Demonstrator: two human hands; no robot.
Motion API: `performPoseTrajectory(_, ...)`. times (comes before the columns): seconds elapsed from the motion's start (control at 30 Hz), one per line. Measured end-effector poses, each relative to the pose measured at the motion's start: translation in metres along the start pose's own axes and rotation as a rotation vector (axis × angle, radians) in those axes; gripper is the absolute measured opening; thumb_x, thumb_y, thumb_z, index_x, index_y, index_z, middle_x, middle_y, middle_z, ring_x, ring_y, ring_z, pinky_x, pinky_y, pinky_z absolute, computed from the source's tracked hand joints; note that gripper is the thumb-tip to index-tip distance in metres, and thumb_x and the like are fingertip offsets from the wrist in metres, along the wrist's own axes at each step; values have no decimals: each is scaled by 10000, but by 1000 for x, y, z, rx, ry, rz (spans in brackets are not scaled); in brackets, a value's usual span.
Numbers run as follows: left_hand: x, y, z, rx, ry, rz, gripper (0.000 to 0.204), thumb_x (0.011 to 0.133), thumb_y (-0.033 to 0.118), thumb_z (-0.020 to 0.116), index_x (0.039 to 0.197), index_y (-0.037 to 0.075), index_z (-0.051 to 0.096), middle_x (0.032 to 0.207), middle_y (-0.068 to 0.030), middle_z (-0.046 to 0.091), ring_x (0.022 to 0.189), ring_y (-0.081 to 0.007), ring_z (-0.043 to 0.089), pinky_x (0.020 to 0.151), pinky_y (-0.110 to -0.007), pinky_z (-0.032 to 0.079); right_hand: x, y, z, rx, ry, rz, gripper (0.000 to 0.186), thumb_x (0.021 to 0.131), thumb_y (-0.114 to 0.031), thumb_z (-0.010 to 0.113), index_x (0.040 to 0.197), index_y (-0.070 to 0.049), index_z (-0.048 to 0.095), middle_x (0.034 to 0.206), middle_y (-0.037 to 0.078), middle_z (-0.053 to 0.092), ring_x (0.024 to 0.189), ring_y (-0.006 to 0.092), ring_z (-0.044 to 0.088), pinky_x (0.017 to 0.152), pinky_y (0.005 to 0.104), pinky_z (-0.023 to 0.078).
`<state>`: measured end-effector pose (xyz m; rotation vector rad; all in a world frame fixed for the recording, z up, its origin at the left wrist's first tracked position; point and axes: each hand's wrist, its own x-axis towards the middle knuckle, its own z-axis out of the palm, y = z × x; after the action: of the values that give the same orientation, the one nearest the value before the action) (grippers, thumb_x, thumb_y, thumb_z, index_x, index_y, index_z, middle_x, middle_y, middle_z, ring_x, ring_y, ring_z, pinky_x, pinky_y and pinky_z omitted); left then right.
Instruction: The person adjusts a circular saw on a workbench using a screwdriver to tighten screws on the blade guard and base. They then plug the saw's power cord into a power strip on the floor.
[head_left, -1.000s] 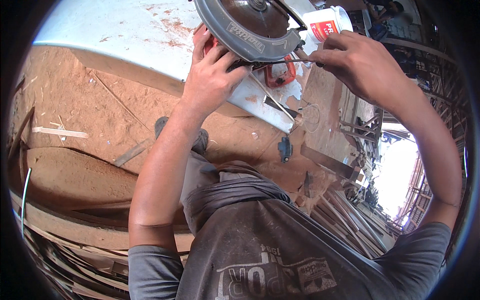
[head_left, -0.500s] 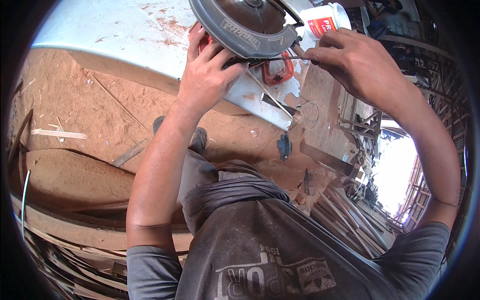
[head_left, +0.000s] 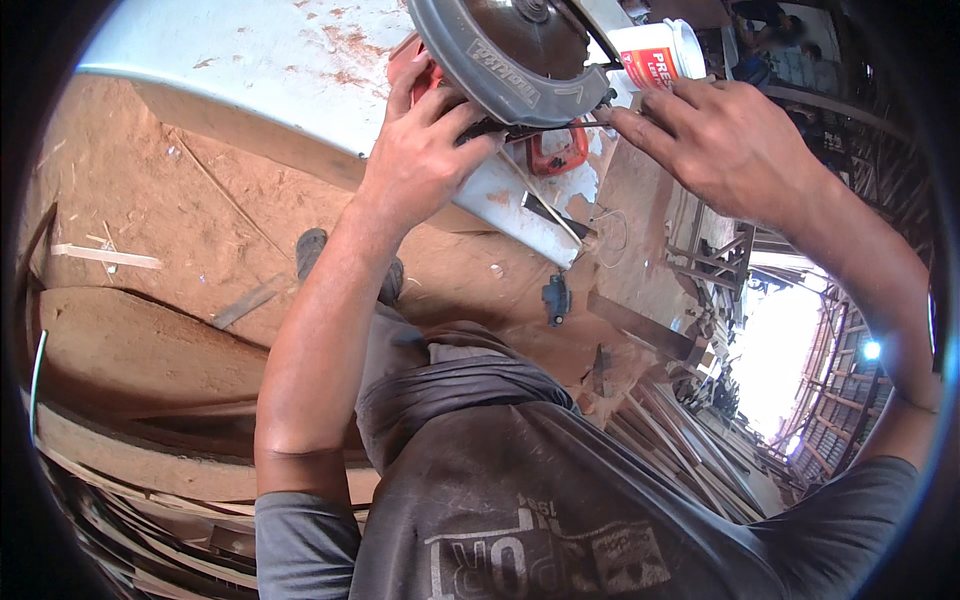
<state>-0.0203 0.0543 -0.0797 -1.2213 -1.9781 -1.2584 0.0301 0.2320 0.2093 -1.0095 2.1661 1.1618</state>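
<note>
A circular saw point(head_left: 497, 85) with a grey guard and a dark round blade is tilted up over the white tabletop point(head_left: 220, 50). My left hand point(head_left: 422, 145) grips its red and black body from below, fingers wrapped around it. On the other side, my right hand point(head_left: 735, 150) has its fingers bent, with the fingertips at the lower corner of the guard. A thin dark bar runs along the saw's edge toward those fingertips; what they pinch is hidden. Under the saw, a red loop-shaped handle point(head_left: 584, 150) shows against the tabletop.
A white bucket point(head_left: 688, 50) with a red label stands beyond my right hand. A dark blue-grey tool point(head_left: 556, 298) sits below the table's corner. Sawdust covers the floor, with wood strips point(head_left: 110, 257) on the left and stacked lengths point(head_left: 665, 440) on the right.
The saw and my left hand have shifted slightly right and down in view. My right fingertips have come closer to the guard's corner, and less of the dark bar shows between.
</note>
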Motion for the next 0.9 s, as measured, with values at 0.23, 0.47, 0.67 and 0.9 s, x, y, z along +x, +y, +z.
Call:
performPoseTrajectory(0.23, 1, 0, -3, -43, -4, -16, 97, 751, 141, 771, 830, 191, 794, 1091, 7, 770, 1159, -215, 676, 1272, -569, 333, 27, 9, -23, 911, -452, 450, 415, 1004, -214, 697, 1386, -58, 655, 1036, 170, 747, 995, 290, 757, 815, 454, 592)
performPoseTrajectory(0.47, 4, -1, -2, -45, 8, -34, 82, 743, 137, 769, 809, 178, 795, 1065, 0, 776, 1162, -216, 671, 1275, -577, 322, 11, 10, -21, 466, -23, 179, 425, 975, -191, 689, 1374, -50, 651, 978, 173, 748, 972, 343, 747, 857, 476, 581)
performPoseTrajectory(0.67, -2, 2, 3, -45, -6, -48, 56, 739, 120, 757, 769, 152, 791, 1056, -4, 778, 1177, -234, 659, 1274, -588, 302, 5, -7, 1, 545, 3, 181, 297, 1000, -201, 675, 1223, -14, 731, 797, 94, 658, 833, 256, 738, 656, 388, 569)
performPoseTrajectory(0.9, 0, 1, -2, -69, 13, -71, 50, 749, 116, 782, 773, 156, 798, 1021, -7, 779, 1139, -238, 666, 1263, -588, 311, 28, 12, -20, 1333, -409, 838, 342, 965, -203, 754, 1238, -1, 715, 859, 32, 664, 756, 172, 675, 727, 371, 583)
